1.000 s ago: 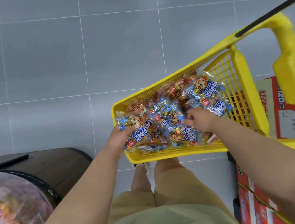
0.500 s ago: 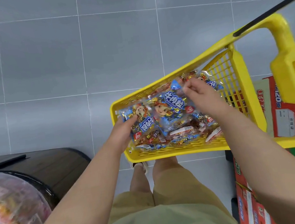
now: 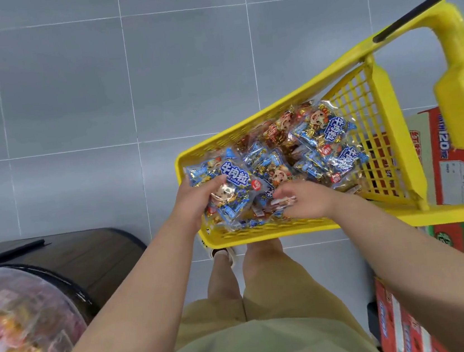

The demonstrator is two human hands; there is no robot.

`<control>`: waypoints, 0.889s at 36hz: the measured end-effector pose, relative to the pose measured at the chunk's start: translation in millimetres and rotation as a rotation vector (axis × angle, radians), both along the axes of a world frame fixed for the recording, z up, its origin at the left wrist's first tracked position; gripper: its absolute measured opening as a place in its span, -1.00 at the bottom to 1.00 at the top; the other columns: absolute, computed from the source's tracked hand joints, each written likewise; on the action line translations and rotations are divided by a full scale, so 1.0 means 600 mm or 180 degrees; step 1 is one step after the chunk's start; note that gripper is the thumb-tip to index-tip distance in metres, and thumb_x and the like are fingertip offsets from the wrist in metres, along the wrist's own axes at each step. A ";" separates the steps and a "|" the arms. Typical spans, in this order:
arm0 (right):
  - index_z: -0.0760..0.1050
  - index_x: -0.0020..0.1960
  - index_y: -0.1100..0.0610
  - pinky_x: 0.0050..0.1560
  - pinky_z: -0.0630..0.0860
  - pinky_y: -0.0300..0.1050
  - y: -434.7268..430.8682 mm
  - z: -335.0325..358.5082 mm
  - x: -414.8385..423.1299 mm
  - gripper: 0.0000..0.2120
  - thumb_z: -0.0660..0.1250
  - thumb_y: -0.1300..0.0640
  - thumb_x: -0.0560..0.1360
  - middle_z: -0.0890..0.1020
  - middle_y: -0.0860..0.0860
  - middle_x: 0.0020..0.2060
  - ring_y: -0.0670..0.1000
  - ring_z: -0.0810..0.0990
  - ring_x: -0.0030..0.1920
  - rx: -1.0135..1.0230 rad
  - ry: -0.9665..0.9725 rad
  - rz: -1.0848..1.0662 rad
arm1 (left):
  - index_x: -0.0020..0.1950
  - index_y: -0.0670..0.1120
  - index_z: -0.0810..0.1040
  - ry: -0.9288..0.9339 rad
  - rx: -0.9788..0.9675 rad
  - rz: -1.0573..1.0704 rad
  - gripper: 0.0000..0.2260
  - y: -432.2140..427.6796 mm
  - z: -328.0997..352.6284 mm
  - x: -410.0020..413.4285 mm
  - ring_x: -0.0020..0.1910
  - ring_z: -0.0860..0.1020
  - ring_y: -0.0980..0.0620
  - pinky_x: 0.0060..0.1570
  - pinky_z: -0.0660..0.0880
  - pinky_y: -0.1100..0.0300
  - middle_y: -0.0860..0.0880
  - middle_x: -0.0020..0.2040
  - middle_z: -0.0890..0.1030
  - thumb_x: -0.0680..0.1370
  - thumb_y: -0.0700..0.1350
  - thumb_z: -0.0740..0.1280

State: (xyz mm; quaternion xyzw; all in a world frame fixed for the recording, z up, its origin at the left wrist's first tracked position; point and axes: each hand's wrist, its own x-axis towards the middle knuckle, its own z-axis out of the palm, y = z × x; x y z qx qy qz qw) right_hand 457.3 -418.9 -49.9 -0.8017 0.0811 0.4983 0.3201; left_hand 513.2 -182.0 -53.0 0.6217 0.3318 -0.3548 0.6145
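Snack packet (image 3: pixel 235 177) in left hand (image 3: pixel 196 202)

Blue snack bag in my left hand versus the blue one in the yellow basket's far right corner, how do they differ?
The held blue foil snack bag is gripped by the left hand at the yellow plastic basket's near end; the corner blue snack bag lies untouched by the mesh wall. The held bag's cartoon face sits below its label; the corner bag's sits above. Both share one print.

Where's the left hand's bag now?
Head view: the bag is at the left end of the yellow basket, gripped by the left hand, right hand alongside.
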 end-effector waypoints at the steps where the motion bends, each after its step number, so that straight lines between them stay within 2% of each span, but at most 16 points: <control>1: 0.42 0.34 0.03 0.14 0.39 -0.22 -0.003 -0.006 -0.010 -0.51 0.38 0.05 0.43 0.48 -0.01 0.29 0.00 0.46 0.26 -0.0211 0.0050 0.0520 | 0.25 -0.13 0.51 0.0003 0.0011 0.0022 -0.61 0.002 -0.003 -0.003 -0.58 0.46 0.14 -0.60 0.30 0.34 0.04 -0.36 0.63 0.44 -0.23 0.44; 3: 0.40 0.36 -0.04 0.20 0.44 -0.11 -0.003 -0.014 -0.023 -0.48 0.38 0.00 0.42 0.47 -0.03 0.32 0.03 0.45 0.28 -0.0576 -0.0006 0.1117 | 0.25 -0.16 0.52 0.0035 0.0008 0.0011 -0.63 0.006 -0.006 -0.010 -0.55 0.50 0.15 -0.59 0.33 0.35 0.02 -0.34 0.63 0.45 -0.24 0.43; 6: 0.41 0.35 -0.10 0.11 0.46 -0.08 -0.003 -0.020 -0.027 -0.58 0.29 0.04 0.49 0.49 -0.02 0.30 0.06 0.48 0.25 -0.0862 -0.0198 0.1200 | 0.24 -0.13 0.52 0.0084 0.0024 -0.0040 -0.60 0.012 -0.008 -0.020 -0.42 0.60 0.10 -0.56 0.41 0.34 -0.10 -0.10 0.69 0.43 -0.20 0.48; 8: 0.43 0.34 -0.08 0.12 0.45 -0.09 -0.008 -0.017 -0.022 -0.60 0.29 0.03 0.50 0.51 0.00 0.29 0.06 0.49 0.23 -0.0812 -0.0227 0.1097 | 0.24 -0.13 0.51 0.0122 0.0023 0.0001 -0.58 0.015 -0.009 -0.024 -0.35 0.64 0.06 -0.55 0.44 0.32 -0.14 0.00 0.69 0.42 -0.18 0.51; 10: 0.44 0.33 0.01 0.17 0.43 -0.11 -0.016 -0.007 -0.010 -0.59 0.34 0.03 0.50 0.52 0.03 0.28 0.06 0.49 0.23 -0.0541 -0.0220 0.0646 | 0.24 -0.14 0.50 0.0143 0.0061 0.0116 -0.58 0.018 -0.010 -0.027 -0.30 0.66 0.02 -0.54 0.45 0.31 -0.14 0.00 0.69 0.42 -0.21 0.50; 12: 0.43 0.36 0.09 0.12 0.37 -0.20 -0.027 0.013 0.008 -0.54 0.38 0.03 0.49 0.51 0.00 0.27 0.00 0.47 0.24 -0.0139 -0.0228 -0.0001 | 0.24 -0.13 0.49 0.0145 0.0107 0.0171 -0.59 0.020 -0.010 -0.029 -0.29 0.67 0.01 -0.54 0.45 0.31 -0.13 -0.02 0.69 0.43 -0.23 0.49; 14: 0.39 0.38 0.08 0.04 0.37 -0.24 -0.033 0.036 0.025 -0.47 0.41 0.00 0.46 0.48 -0.12 0.20 -0.11 0.44 0.20 0.0311 -0.0130 -0.0631 | 0.24 -0.12 0.49 0.0129 0.0094 0.0112 -0.60 0.022 -0.007 -0.029 -0.30 0.67 0.03 -0.54 0.45 0.31 -0.13 -0.01 0.68 0.44 -0.23 0.48; 18: 0.34 0.40 0.08 0.14 0.28 -0.21 -0.023 0.057 0.047 -0.39 0.43 -0.05 0.41 0.39 -0.16 0.22 -0.15 0.34 0.27 0.0909 0.0197 -0.1508 | 0.32 -0.15 0.45 0.0076 -0.0296 -0.0236 -0.59 0.017 0.009 -0.024 -0.37 0.62 0.01 -0.56 0.39 0.31 -0.13 -0.06 0.65 0.48 -0.25 0.40; 20: 0.43 0.28 0.02 0.15 0.27 -0.20 -0.004 0.062 0.055 -0.52 0.40 -0.08 0.41 0.42 -0.20 0.16 -0.14 0.34 0.23 0.1102 0.0263 -0.1729 | 0.30 -0.15 0.45 0.0101 -0.0536 -0.0191 -0.62 0.011 0.022 -0.021 -0.34 0.58 -0.02 -0.43 0.39 0.22 -0.14 -0.08 0.61 0.49 -0.22 0.36; 22: 0.49 0.19 0.08 0.18 0.24 -0.17 0.020 0.066 0.064 -0.67 0.37 0.00 0.47 0.51 -0.21 0.09 -0.20 0.40 0.14 0.1253 0.0257 -0.2099 | 0.16 -0.06 0.57 0.0138 -0.0784 0.0064 -0.79 0.011 0.034 -0.018 -0.28 0.60 -0.03 -0.29 0.42 0.12 -0.08 -0.11 0.63 0.56 -0.07 0.28; 23: 0.51 0.12 0.15 0.17 0.26 -0.18 0.033 0.069 0.068 -0.74 0.36 0.05 0.49 0.58 -0.14 0.07 -0.23 0.45 0.06 0.1304 0.0203 -0.2243 | 0.05 -0.02 0.64 0.0146 -0.0870 0.0208 -0.77 0.012 0.040 -0.016 -0.25 0.65 -0.01 -0.25 0.49 0.11 -0.04 -0.12 0.67 0.61 0.00 0.21; 25: 0.53 0.02 0.17 0.11 0.30 -0.22 0.058 0.082 0.077 -0.85 0.34 0.13 0.50 0.63 0.05 -0.02 -0.16 0.49 -0.06 0.1388 0.0053 -0.2335 | -0.11 0.02 0.71 0.0176 -0.0958 0.0480 -0.60 0.022 0.054 -0.015 -0.17 0.69 0.03 -0.15 0.59 0.13 0.00 -0.11 0.71 0.64 0.10 0.12; 26: 0.54 -0.06 0.11 0.07 0.33 -0.19 0.071 0.090 0.082 -0.96 0.33 0.16 0.50 0.62 0.06 -0.11 -0.10 0.50 -0.08 0.1461 0.0031 -0.2310 | -0.10 0.00 0.71 0.0187 -0.0999 0.0629 -0.57 0.030 0.063 -0.016 -0.13 0.69 0.03 -0.10 0.59 0.13 -0.01 -0.09 0.72 0.63 0.15 0.10; 27: 0.52 -0.11 0.07 0.06 0.35 -0.14 0.085 0.097 0.087 -0.95 0.32 0.19 0.51 0.59 0.02 -0.16 -0.06 0.50 -0.08 0.1575 0.0032 -0.2290 | -0.03 -0.02 0.68 0.0189 -0.1018 0.0747 -0.55 0.038 0.074 -0.017 -0.10 0.69 0.02 -0.06 0.58 0.11 -0.03 -0.06 0.72 0.62 0.19 0.08; 30: 0.53 0.04 0.05 0.25 0.34 0.07 0.127 0.113 0.103 -0.88 0.31 0.17 0.51 0.61 0.02 -0.02 0.04 0.51 0.10 0.1653 0.0200 -0.2261 | 0.08 -0.04 0.62 0.0098 -0.1065 0.1125 -0.47 0.068 0.104 -0.030 -0.06 0.69 0.00 0.03 0.53 0.04 -0.06 -0.02 0.71 0.59 0.29 0.01; 32: 0.48 0.18 0.06 0.22 0.42 0.04 0.165 0.133 0.113 -0.75 0.32 0.15 0.51 0.60 0.02 0.13 -0.02 0.53 0.14 0.1691 0.0242 -0.2211 | 0.05 -0.04 0.63 -0.0037 -0.1124 0.1398 -0.42 0.095 0.129 -0.050 -0.06 0.69 -0.01 -0.02 0.53 0.04 -0.06 -0.02 0.71 0.57 0.32 -0.01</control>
